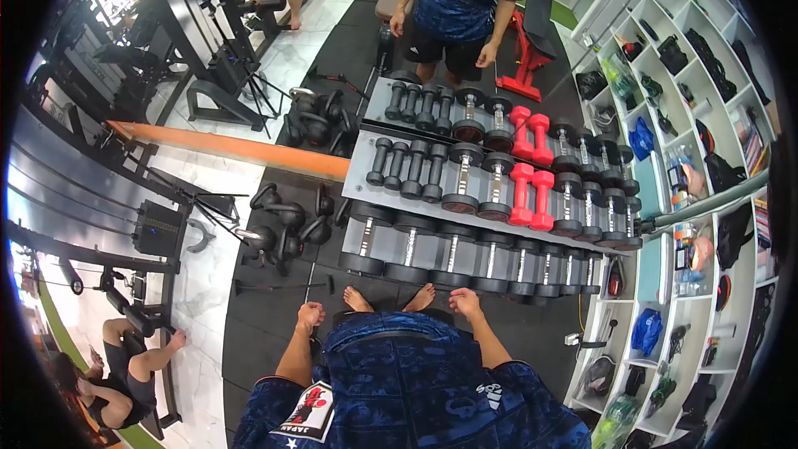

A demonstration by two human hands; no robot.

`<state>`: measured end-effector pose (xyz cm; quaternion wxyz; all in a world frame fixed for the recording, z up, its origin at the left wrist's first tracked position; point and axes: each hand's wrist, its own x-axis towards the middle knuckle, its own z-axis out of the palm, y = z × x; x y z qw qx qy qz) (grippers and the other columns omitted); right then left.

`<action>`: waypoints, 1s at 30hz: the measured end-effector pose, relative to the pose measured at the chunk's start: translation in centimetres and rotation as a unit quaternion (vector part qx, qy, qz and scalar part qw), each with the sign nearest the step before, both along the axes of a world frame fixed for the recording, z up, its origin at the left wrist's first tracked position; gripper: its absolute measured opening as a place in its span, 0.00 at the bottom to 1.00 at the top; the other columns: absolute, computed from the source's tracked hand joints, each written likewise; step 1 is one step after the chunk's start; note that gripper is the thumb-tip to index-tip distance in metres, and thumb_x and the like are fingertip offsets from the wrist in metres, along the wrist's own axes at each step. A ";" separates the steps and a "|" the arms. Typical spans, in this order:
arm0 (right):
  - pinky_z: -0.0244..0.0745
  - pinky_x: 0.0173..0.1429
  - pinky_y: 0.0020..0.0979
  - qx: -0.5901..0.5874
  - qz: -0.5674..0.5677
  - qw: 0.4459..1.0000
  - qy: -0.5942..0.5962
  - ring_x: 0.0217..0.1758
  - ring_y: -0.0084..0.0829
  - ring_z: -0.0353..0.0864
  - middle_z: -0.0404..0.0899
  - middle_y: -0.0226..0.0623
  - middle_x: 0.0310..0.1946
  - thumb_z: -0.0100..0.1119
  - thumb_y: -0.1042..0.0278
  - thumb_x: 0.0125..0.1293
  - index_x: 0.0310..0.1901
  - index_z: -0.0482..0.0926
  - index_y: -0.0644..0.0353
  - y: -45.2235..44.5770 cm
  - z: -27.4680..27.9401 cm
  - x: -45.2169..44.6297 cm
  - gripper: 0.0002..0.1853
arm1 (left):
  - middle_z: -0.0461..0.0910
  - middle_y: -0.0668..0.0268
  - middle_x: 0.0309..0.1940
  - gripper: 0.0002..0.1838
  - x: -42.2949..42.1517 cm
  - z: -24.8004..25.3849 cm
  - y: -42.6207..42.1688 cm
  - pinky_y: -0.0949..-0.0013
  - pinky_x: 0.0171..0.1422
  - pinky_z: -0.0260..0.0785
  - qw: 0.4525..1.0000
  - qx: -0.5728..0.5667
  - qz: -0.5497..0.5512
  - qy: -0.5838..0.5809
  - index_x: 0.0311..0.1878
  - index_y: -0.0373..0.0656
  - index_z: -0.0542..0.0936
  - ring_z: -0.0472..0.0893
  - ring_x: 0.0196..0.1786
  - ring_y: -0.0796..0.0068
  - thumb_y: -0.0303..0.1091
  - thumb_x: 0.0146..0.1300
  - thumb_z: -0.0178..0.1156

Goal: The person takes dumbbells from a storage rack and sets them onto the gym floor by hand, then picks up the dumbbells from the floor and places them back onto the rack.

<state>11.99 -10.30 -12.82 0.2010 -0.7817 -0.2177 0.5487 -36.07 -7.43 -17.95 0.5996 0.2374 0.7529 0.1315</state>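
My left hand (311, 317) hangs low at my side with its fingers curled in, and I see nothing in it. Just beyond it a thin bar (312, 276) runs along the floor; whether they touch is unclear. On the other side, my right hand (465, 303) is empty, its fingers loosely bent and apart. In front of my bare feet stands a dumbbell rack (359, 180). Its lower row has large black dumbbells (451, 255). Smaller black dumbbells (408, 168) and red dumbbells (521, 195) sit on the upper row. A mirror behind repeats the rack and my body.
Black kettlebells (287, 214) stand on the floor left of the rack. Farther left, a person (129, 370) sits at a cable machine (158, 229). White shelving (677, 316) with bags and small items lines the right side.
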 end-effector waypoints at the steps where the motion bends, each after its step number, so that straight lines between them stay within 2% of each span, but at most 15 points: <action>1: 0.75 0.31 0.27 -0.002 0.001 1.000 -0.003 0.30 0.23 0.81 0.82 0.33 0.33 0.55 0.75 0.59 0.44 0.78 0.58 0.0 -0.2 -0.1 0.10 | 0.81 0.66 0.27 0.09 -0.1 -0.1 0.0 0.73 0.24 0.68 1.000 0.004 0.001 0.001 0.44 0.43 0.79 0.78 0.24 0.77 0.30 0.62 0.55; 4: 0.76 0.30 0.27 -0.002 -0.025 1.000 0.011 0.29 0.24 0.81 0.83 0.34 0.34 0.55 0.76 0.59 0.44 0.78 0.59 0.0 -0.7 -0.3 0.11 | 0.81 0.66 0.26 0.08 0.2 -0.1 0.0 0.73 0.23 0.68 1.000 0.012 0.008 0.000 0.43 0.43 0.79 0.77 0.23 0.77 0.30 0.62 0.54; 8: 0.77 0.29 0.29 -0.010 0.031 0.999 0.015 0.29 0.24 0.81 0.84 0.35 0.34 0.55 0.76 0.61 0.46 0.78 0.60 0.1 -2.6 -0.7 0.12 | 0.80 0.66 0.26 0.07 1.4 0.7 0.5 0.73 0.22 0.66 1.000 0.014 0.021 -0.018 0.42 0.43 0.78 0.76 0.22 0.77 0.30 0.62 0.54; 21: 0.74 0.28 0.28 0.016 -0.046 0.999 0.009 0.27 0.26 0.81 0.83 0.35 0.31 0.55 0.77 0.58 0.44 0.79 0.61 0.2 -2.3 -0.1 0.11 | 0.82 0.64 0.28 0.09 4.4 -0.9 2.8 0.72 0.25 0.70 0.999 0.030 -0.032 -0.018 0.43 0.42 0.79 0.79 0.25 0.75 0.32 0.62 0.54; 30: 0.78 0.31 0.30 -0.012 -0.040 0.999 0.016 0.30 0.27 0.83 0.83 0.36 0.33 0.54 0.76 0.61 0.45 0.79 0.61 -1.2 -3.8 0.1 0.11 | 0.82 0.61 0.28 0.09 5.2 -0.6 3.6 0.71 0.23 0.69 0.998 0.008 -0.048 -0.027 0.42 0.41 0.79 0.79 0.24 0.73 0.31 0.61 0.54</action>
